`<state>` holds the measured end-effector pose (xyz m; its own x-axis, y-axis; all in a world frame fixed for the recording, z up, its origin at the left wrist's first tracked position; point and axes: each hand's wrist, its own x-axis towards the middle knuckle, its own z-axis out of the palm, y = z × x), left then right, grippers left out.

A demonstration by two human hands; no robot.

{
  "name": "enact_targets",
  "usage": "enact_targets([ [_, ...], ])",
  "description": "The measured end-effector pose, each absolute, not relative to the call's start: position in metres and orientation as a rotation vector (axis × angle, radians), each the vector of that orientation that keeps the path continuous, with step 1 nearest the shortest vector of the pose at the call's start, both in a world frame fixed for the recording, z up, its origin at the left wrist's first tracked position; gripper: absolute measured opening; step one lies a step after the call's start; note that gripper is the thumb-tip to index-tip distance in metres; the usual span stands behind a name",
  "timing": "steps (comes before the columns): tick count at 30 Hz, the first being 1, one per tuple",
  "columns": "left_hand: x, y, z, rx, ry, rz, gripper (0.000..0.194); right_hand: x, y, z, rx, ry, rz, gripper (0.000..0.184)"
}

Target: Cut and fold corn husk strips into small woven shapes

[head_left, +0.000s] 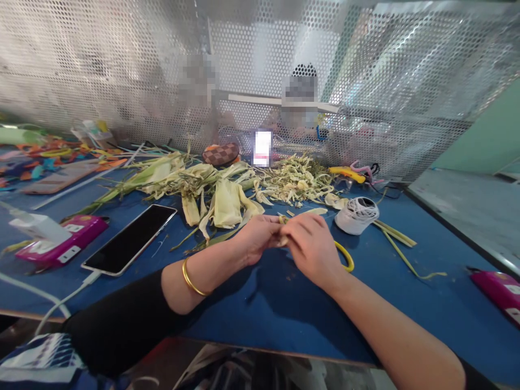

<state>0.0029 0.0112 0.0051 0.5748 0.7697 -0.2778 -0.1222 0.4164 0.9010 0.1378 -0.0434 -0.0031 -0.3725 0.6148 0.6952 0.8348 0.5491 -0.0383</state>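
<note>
Over the middle of the blue table, my left hand (pixel 260 235) and my right hand (pixel 312 246) meet with fingers pinched together. Between them is a small piece of pale corn husk (pixel 283 220), mostly covered by the fingers. Dried corn husks (pixel 227 203) lie in a loose heap beyond my left hand. A pile of small twisted husk pieces (pixel 298 179) sits further back. Right of my right hand stands a spool of white thread (pixel 356 215). Partly behind that hand, a yellow-handled tool (pixel 344 255) shows only its curved handle.
A phone (pixel 132 238) on a charging cable and a magenta power strip (pixel 63 244) lie at the left. Husk strips (pixel 400 244) and another power strip (pixel 498 292) are at the right. A perforated metal screen (pixel 252 65) closes off the back, with people behind it.
</note>
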Motion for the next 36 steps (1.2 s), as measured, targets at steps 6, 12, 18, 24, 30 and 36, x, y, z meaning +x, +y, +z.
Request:
enact_targets([
  [6,0.001,0.013,0.011,1.000,0.759,0.661,0.005,0.146,-0.035,-0.006,-1.467,-1.440,0.283,0.014],
  [12,0.001,0.011,0.009,1.092,0.786,0.674,0.007,0.145,-0.030,-0.011,-1.501,-1.234,0.718,0.025],
  [18,0.002,0.019,0.008,0.994,0.892,0.812,0.006,0.150,-0.032,-0.006,-1.661,-1.434,0.661,0.019],
  [24,0.001,0.023,0.008,0.911,0.933,0.894,0.012,0.153,-0.039,0.001,-1.353,-2.168,-0.164,0.026],
  [30,0.001,0.015,0.008,1.133,0.893,0.786,0.003,0.154,-0.040,0.005,-1.111,-2.148,-0.497,0.023],
  [36,0.001,0.008,0.010,1.342,0.792,0.686,0.007,0.162,-0.034,0.000,-1.442,-1.897,-0.275,0.026],
])
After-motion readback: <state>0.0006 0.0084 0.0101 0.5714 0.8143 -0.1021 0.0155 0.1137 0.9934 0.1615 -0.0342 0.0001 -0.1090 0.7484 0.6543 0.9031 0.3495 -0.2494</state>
